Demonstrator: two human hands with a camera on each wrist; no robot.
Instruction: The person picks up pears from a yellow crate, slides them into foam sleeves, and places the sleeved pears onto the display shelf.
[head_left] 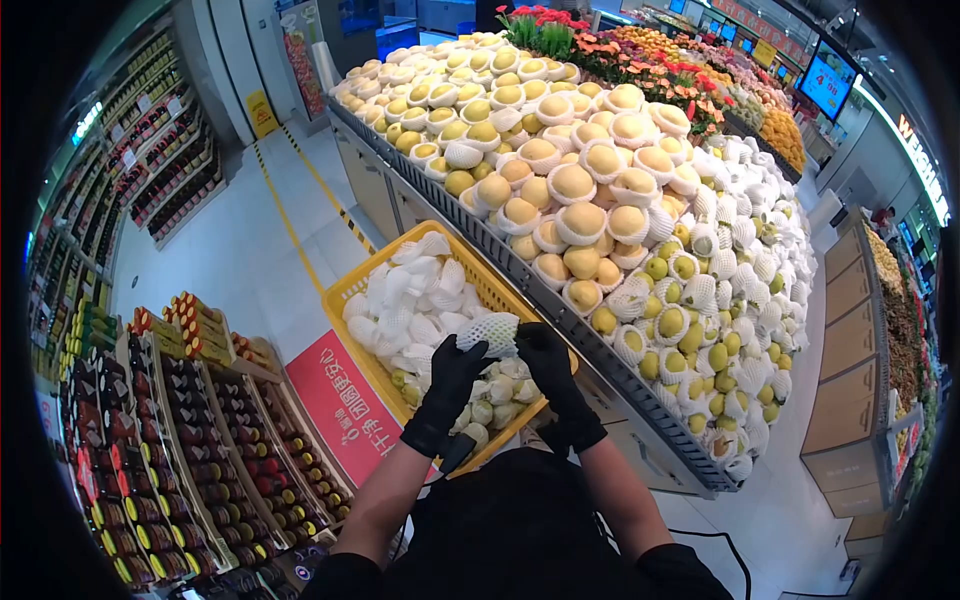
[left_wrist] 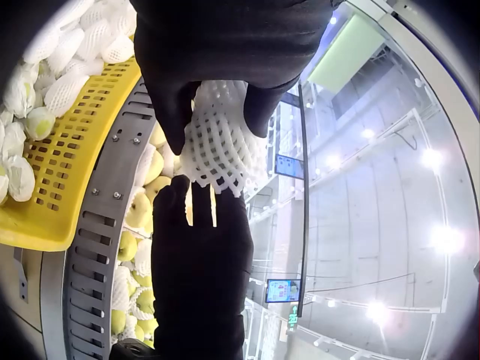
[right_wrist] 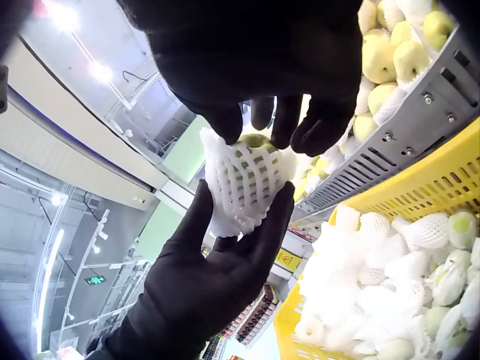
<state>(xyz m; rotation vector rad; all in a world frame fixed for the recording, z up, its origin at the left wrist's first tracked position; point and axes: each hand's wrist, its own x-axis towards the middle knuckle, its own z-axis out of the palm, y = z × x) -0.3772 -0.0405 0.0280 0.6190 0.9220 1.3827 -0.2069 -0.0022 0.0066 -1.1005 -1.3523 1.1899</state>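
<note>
A green-yellow pear (right_wrist: 257,141) in a white foam net sleeve (head_left: 486,333) is held between my two black-gloved hands, above a yellow crate (left_wrist: 64,165). My left hand (head_left: 450,383) pinches the sleeve from its left side in the head view. On the other side, my right hand (head_left: 548,368) grips the end where bare green skin shows, seen in the right wrist view. Loose foam sleeves (head_left: 405,295) fill the far part of the crate. Wrapped green fruit (head_left: 497,395) lies in its near part.
Right of the crate rises a display of yellow pears (head_left: 575,182) and green pears (head_left: 690,340), edged by a grey slotted rail (head_left: 500,255). Shelves of jars (head_left: 200,440) stand to the left. A red floor sign (head_left: 335,410) lies beside the crate.
</note>
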